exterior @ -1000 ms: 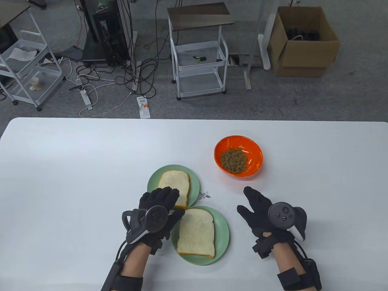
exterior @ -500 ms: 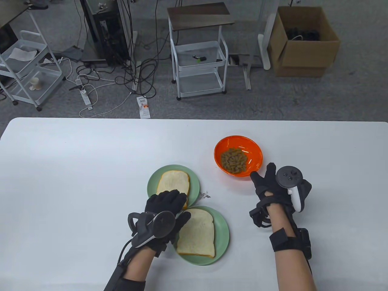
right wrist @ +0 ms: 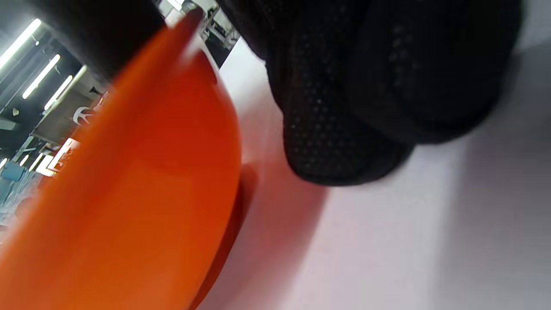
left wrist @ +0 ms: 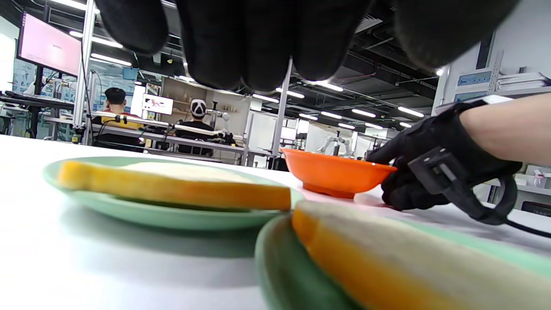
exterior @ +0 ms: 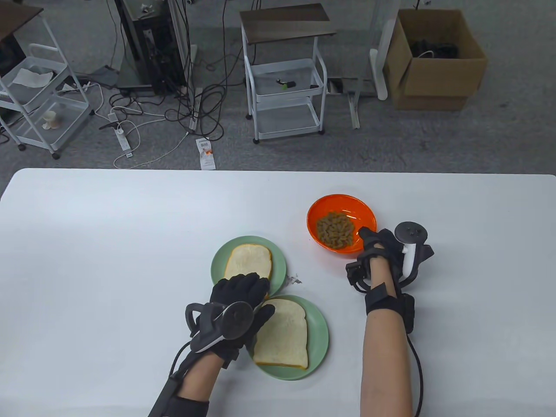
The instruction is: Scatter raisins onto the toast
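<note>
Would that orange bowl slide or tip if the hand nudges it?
Probably slides: the orange bowl looks like light plastic on a smooth white table. It might tip, since the right hand sits at its rim and its base looks narrow. The raisins add little weight.
</note>
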`<action>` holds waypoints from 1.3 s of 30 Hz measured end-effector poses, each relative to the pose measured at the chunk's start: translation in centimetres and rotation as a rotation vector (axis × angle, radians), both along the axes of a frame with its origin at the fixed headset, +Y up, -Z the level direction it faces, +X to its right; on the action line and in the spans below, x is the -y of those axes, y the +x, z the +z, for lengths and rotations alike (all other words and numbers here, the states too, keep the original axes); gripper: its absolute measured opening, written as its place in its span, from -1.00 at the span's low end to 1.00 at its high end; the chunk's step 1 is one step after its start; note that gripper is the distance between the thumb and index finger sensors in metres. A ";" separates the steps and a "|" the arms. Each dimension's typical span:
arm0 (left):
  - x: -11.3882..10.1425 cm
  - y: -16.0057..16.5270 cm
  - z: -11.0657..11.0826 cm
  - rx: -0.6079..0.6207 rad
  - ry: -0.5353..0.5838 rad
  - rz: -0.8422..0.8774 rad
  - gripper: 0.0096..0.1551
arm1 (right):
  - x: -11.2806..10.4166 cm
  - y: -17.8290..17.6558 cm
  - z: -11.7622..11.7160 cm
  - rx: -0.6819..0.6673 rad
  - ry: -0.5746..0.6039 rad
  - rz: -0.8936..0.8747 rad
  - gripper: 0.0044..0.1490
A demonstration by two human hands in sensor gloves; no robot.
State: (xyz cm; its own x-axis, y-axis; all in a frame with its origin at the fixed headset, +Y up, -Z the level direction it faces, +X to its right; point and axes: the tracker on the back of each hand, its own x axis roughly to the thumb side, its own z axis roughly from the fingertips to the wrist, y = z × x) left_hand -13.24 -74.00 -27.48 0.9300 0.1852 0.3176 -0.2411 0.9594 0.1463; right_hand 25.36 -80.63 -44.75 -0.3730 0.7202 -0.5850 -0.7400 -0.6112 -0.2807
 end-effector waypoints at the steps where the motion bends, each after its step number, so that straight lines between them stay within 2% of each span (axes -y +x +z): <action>1: 0.0 -0.1 0.0 -0.003 0.001 0.001 -0.24 | 0.3 0.0 0.0 0.019 0.029 -0.017 -0.10; 3: 0.0 -0.1 0.0 -0.007 0.001 0.004 -0.24 | 0.7 -0.2 0.1 0.044 0.052 -0.101 -0.21; 5: 0.3 0.1 0.0 0.000 -0.008 0.010 -0.24 | 1.5 -0.6 0.5 0.071 0.102 -0.306 -0.30; 9: 0.5 0.1 -0.1 0.003 -0.016 -0.001 -0.24 | 1.2 -0.6 1.6 0.036 0.117 -0.413 -0.24; 12: 0.4 -0.3 -0.2 -0.009 -0.010 0.019 -0.24 | 0.5 -0.7 3.3 0.006 0.152 -0.577 -0.14; 17: 0.5 -0.7 -0.2 -0.019 0.000 0.028 -0.24 | -1.3 -0.5 6.5 -0.137 0.182 -0.771 -0.01; 21: 0.3 -1.0 0.0 -0.023 0.023 0.053 -0.24 | -3.5 -0.7 10.0 -0.314 0.214 -0.780 0.08; 24: 0.2 -1.1 0.5 -0.025 0.052 0.096 -0.24 | -4.2 -1.4 12.9 -0.373 0.231 -0.756 0.08; 27: -0.7 -0.4 1.1 -0.025 0.084 0.089 -0.22 | -4.3 -2.2 15.0 -0.342 0.251 -0.704 0.03; 30: -2.1 1.1 1.7 -0.018 0.112 0.068 -0.18 | -3.5 -3.4 16.2 -0.377 0.270 -0.675 0.00; 33: -3.9 4.4 2.3 0.004 0.137 0.032 -0.15 | -2.7 -5.1 17.1 -0.406 0.261 -0.700 -0.03; 35: -5.0 6.8 2.5 0.027 0.108 -0.045 -0.13 | -2.7 -6.1 17.4 -0.426 0.278 -0.675 -0.02; 39: -6.4 11.5 1.9 -0.056 -0.091 -0.228 0.00 | -2.7 -7.3 18.1 -0.478 0.299 -0.641 -0.03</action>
State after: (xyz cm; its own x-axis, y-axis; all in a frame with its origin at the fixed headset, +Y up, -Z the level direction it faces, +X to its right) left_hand -1.78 -67.59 -25.57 0.9668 -0.0057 0.2555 -0.0110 0.9979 0.0636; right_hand 18.08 -77.91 -26.63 0.0008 0.9755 -0.2199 -0.9976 0.0158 0.0668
